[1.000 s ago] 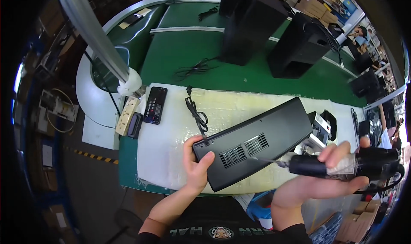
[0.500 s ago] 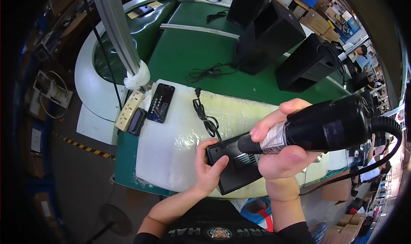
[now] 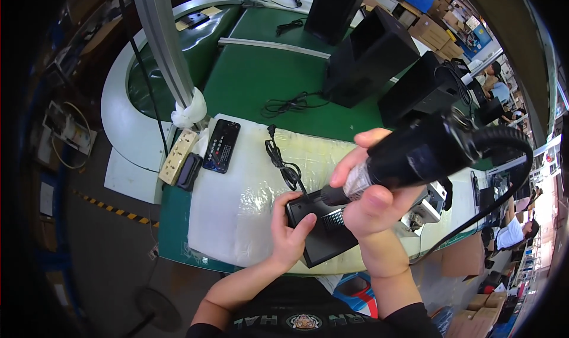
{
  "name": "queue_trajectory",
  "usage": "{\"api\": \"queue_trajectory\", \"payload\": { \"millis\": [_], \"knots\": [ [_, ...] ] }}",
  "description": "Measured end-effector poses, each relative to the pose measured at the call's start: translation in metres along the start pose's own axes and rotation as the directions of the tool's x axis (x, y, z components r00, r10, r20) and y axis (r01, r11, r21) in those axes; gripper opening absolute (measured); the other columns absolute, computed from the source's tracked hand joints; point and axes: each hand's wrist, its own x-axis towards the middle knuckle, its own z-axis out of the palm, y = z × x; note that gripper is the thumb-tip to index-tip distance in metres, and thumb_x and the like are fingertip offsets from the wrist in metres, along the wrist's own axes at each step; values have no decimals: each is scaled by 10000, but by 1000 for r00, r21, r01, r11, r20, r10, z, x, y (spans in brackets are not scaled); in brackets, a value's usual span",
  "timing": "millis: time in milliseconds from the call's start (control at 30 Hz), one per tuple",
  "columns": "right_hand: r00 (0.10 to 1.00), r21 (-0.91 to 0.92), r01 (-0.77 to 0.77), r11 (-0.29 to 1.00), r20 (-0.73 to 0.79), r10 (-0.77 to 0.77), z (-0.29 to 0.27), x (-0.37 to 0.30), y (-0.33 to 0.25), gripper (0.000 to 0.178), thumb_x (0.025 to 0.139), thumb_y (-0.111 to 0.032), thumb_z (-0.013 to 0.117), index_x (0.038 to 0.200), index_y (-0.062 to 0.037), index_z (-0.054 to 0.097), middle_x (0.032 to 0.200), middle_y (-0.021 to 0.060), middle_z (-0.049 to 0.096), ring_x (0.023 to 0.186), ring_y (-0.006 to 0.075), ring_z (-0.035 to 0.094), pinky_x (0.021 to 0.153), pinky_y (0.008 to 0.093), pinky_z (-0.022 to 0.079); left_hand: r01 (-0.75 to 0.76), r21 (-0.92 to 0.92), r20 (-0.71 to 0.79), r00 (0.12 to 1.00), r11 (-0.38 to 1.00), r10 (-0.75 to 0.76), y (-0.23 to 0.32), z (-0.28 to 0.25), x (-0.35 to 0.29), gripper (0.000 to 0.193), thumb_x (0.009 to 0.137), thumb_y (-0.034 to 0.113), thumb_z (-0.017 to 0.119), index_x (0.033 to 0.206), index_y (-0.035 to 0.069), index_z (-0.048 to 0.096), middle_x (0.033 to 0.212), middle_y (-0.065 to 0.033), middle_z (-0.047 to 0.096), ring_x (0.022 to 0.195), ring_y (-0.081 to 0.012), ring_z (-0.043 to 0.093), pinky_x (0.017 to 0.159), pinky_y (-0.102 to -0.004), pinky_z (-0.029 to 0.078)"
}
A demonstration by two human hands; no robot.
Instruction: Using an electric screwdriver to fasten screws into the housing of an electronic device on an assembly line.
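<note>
Near the front edge of the bench, my left hand (image 3: 288, 237) grips a black panel (image 3: 325, 247) by its left end, thumb on top. A perforated grille (image 3: 333, 220) shows on that panel, partly covered by my right hand. From the panel's far side runs a black power cord (image 3: 285, 171), coiled and tied, its plug lying farther back. My right hand (image 3: 379, 210) is wrapped round a black electric screwdriver (image 3: 409, 157), held aslant over the panel. Its narrow front end points down at the panel's far edge; the tip's contact is hidden.
A padded sheet (image 3: 222, 219) covers the near bench. On its left lie a remote control (image 3: 221, 146), a power strip (image 3: 178, 157) and a small dark block (image 3: 189, 172). Black speaker cabinets (image 3: 373, 56) stand on the green belt (image 3: 261, 71). A metal post (image 3: 163, 42) rises at left.
My right hand has brought the screwdriver leftward, and its rear end has swung left and down. My left hand and the panel have stayed nearly in place.
</note>
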Motion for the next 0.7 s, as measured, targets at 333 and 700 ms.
{"api": "queue_trajectory", "payload": {
  "millis": [333, 700],
  "knots": [
    [929, -368, 69, 927, -315, -194, -83, 25, -49, 730, 893, -579, 491, 1246, 37, 319, 1098, 242, 551, 544, 156, 591, 412, 210, 444, -23, 159, -82, 996, 987, 36, 1, 13, -2, 467, 766, 45, 656, 1202, 21, 490, 1090, -72, 506, 1030, -165, 473, 907, -282, 385],
    [768, -741, -147, 655, -503, -396, -303, -118, -1, 646, 918, -164, 501, 1412, -42, 104, 1131, 189, 495, 588, 170, 557, 544, 292, 494, -51, 83, -98, 993, 995, 59, -3, 15, -9, 445, 868, 84, 544, 1284, 10, 406, 1149, -125, 535, 1014, -207, 533, 903, -309, 432]
  ]
}}
